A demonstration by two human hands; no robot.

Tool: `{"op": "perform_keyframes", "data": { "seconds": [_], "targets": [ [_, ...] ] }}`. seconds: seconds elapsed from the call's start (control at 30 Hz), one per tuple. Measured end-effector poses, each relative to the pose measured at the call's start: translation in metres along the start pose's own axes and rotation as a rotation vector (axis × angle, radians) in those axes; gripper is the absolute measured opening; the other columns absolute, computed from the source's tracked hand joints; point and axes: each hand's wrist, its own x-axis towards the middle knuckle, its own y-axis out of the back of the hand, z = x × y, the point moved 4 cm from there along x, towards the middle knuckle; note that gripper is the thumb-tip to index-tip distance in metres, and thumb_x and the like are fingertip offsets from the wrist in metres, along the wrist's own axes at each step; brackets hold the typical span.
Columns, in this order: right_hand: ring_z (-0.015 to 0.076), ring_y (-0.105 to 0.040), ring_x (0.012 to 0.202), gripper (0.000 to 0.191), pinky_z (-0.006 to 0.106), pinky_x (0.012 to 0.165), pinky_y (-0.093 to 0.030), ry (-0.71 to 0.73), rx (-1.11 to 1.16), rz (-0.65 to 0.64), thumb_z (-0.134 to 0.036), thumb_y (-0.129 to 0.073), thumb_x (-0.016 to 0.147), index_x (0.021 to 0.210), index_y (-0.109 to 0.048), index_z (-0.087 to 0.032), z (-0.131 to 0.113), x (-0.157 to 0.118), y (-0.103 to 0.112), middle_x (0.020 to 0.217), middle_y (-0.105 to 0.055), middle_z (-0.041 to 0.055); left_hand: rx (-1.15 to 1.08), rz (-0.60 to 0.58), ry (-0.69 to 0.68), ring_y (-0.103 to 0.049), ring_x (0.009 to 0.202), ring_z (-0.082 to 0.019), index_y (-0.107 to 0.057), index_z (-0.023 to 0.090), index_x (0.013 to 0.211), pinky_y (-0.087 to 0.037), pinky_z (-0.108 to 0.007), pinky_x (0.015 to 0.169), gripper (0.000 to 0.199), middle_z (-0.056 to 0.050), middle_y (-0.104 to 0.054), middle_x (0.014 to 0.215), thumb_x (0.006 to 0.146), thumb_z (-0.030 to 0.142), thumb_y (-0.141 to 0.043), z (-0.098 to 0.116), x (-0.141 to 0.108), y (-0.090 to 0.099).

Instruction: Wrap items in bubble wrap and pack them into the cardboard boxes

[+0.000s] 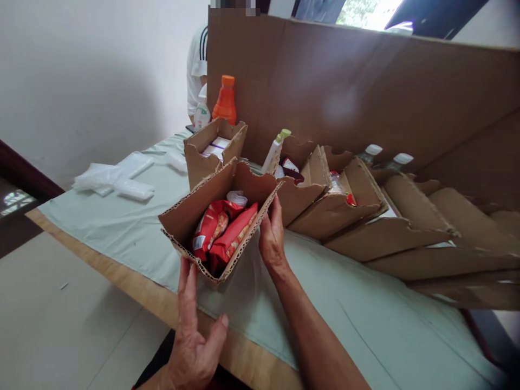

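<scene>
An open cardboard box (264, 208) with jagged edges stands tilted toward me over the green cloth. Inside it lie two red snack bags (233, 235) and a small clear plastic roll (237, 198). My right hand (271, 238) presses against the box's right side, its fingertips partly behind the wall. At the near lower corner, my left hand (197, 330) touches the box with its fingertips, thumb spread apart and palm facing the box.
More cardboard boxes (300, 200) line the right, with bottles (400, 160) behind them. A box of white packs (199, 168), an orange bottle (225, 103) and a pump bottle (202, 114) stand farther back. Plastic bags (117, 176) lie left. A person's sleeve (198, 54) shows behind the cardboard panel (345, 86).
</scene>
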Motion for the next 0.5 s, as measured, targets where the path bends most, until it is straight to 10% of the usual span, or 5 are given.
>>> {"op": "perform_keyframes", "data": {
  "seconds": [0.5],
  "targets": [
    [0.0248, -0.032, 0.156, 0.068, 0.053, 0.130, -0.023, 0.097, -0.090, 0.020, -0.065, -0.032, 0.104, 0.162, -0.035, -0.028, -0.001, 0.005, -0.019, 0.168, -0.037, 0.0083, 0.006, -0.018, -0.037, -0.016, 0.162, -0.038, -0.014, 0.035, 0.167, -0.016, -0.068, 0.129, 0.085, -0.007, -0.005, 0.178, 0.097, 0.016, -0.058, 0.001, 0.009, -0.002]
  ]
}}
